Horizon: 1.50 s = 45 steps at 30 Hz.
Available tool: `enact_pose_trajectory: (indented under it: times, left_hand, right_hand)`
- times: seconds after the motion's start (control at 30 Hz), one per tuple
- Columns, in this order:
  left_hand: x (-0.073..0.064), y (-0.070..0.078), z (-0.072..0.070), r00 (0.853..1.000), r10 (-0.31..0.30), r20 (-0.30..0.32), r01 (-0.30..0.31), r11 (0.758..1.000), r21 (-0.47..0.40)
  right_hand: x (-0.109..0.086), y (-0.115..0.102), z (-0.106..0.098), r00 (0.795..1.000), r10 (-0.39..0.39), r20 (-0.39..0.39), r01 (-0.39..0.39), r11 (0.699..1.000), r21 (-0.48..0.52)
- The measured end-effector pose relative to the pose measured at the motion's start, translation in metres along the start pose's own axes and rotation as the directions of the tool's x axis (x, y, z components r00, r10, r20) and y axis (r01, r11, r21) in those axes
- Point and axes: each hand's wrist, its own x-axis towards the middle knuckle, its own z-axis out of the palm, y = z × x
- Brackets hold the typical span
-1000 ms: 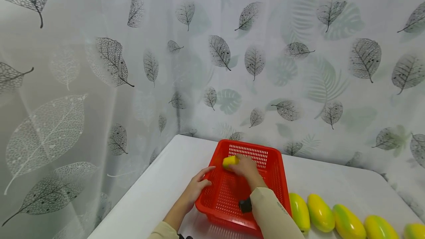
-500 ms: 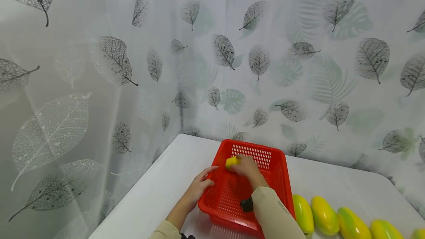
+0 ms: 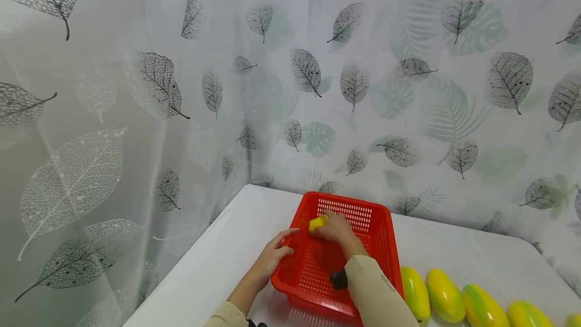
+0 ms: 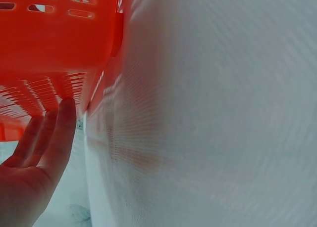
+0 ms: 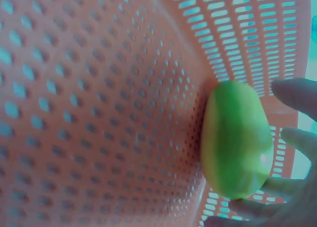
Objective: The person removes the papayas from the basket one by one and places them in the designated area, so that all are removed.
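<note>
A yellow-green mango [image 3: 317, 224] lies in the far left corner of a red plastic basket [image 3: 313, 298]. My right hand [image 3: 337, 228] is down inside the basket beside it. In the right wrist view, the lower fingertips touch or nearly touch the near end of the mango [image 5: 237, 138], while the upper fingers [image 5: 297, 96] are spread apart from it. My left hand [image 3: 269, 261] rests against the outside of the basket's left wall. Its fingers [image 4: 62, 133] look straight against the slotted side in the left wrist view.
Several more mangoes [image 3: 445, 295] lie in a row on the white table [image 3: 454, 246] to the right of the basket. Leaf-patterned curtains [image 3: 272, 90] hang behind the table and on its left. A black wrist strap piece [image 3: 338, 280] shows at the right sleeve.
Both hands stay at the basket. The right fingers have loosened a little around the mango, whose visible part has shifted slightly. The head view has turned a little to the left.
</note>
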Motion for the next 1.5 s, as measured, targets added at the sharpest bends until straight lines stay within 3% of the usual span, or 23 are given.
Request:
enact_pose_trajectory:
  times: [0.2, 0.67, 0.97, 1.27, 1.5]
  left_hand:
    - [-0.001, -0.0013, 0.001, 1.0, 0.001, 0.0, -0.001, 1.0, 0.007]
    - [-0.0026, -0.0007, 0.0015, 1.0, 0.01, 0.0, -0.01, 1.0, 0.023]
    - [-0.003, 0.0038, 0.0015, 1.0, 0.018, 0.009, -0.019, 1.0, 0.017]
    - [-0.004, 0.0036, 0.0013, 1.0, 0.013, 0.005, -0.014, 1.0, 0.013]
    - [-0.0047, 0.0031, 0.0007, 1.0, 0.014, 0.003, -0.014, 1.0, 0.007]
  right_hand:
    - [0.0021, 0.005, 0.0035, 0.999, 0.018, 0.039, -0.016, 0.999, -0.037]
    - [0.0054, 0.0027, 0.0034, 0.995, -0.089, 0.046, 0.091, 0.995, -0.041]
    - [0.0033, -0.0015, 0.0016, 0.978, -0.148, 0.147, 0.148, 0.989, 0.009]
    - [0.002, 0.0003, 0.0022, 0.975, -0.079, 0.206, 0.072, 0.997, 0.04]
    - [0.003, 0.0023, 0.0021, 0.977, -0.081, 0.198, 0.077, 0.997, 0.027]
